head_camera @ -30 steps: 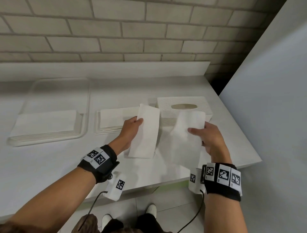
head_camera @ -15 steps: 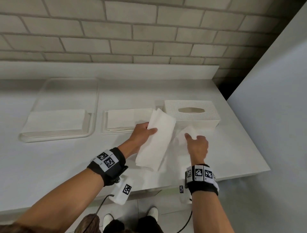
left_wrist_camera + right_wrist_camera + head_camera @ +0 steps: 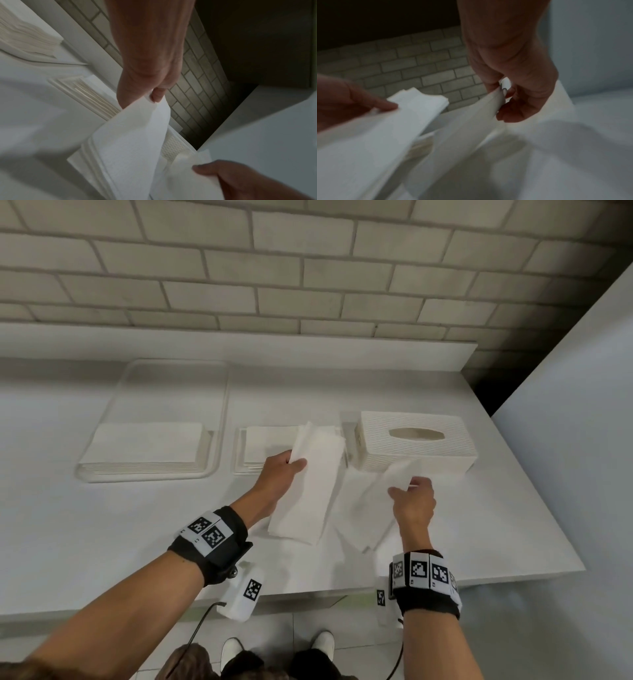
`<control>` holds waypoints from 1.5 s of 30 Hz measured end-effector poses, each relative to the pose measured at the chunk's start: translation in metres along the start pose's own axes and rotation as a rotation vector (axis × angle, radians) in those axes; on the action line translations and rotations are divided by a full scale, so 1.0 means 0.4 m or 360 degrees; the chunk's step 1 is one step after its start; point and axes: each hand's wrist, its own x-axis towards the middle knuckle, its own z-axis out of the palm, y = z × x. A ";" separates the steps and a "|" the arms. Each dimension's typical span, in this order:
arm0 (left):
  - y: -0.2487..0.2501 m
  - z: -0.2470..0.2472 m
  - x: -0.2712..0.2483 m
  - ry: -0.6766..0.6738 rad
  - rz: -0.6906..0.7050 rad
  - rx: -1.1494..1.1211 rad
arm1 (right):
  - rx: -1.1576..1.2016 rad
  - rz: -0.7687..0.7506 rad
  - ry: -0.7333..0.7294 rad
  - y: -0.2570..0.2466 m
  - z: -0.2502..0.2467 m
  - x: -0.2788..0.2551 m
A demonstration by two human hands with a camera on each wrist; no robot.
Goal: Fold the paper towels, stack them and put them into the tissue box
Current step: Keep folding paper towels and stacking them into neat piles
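Note:
My left hand (image 3: 286, 474) pinches the far end of a folded stack of white paper towels (image 3: 310, 491), which slopes down toward me over the counter; the left wrist view shows thumb and fingers (image 3: 157, 96) closed on its corner. My right hand (image 3: 411, 491) pinches the edge of a single loose towel sheet (image 3: 373, 508) just in front of the white tissue box (image 3: 416, 441); the right wrist view shows that sheet (image 3: 471, 121) caught between its fingertips. The box's oval slot faces up.
A pile of folded towels (image 3: 270, 450) lies left of the box. Farther left, a clear tray (image 3: 219, 412) holds a flat stack of towels (image 3: 144, 446). A brick wall runs behind the counter, a grey panel stands at right, and the counter's front edge (image 3: 308, 594) is near me.
Both hands have dropped toward the counter. The right hand's sheet, earlier held up in front of the box, now lies low, and the left hand's stack has tilted toward the right.

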 end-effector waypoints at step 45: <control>-0.027 -0.162 -0.047 -0.0073 0.0423 -0.0425 | 0.0665 -0.0606 -0.1180 -0.164 0.215 -0.207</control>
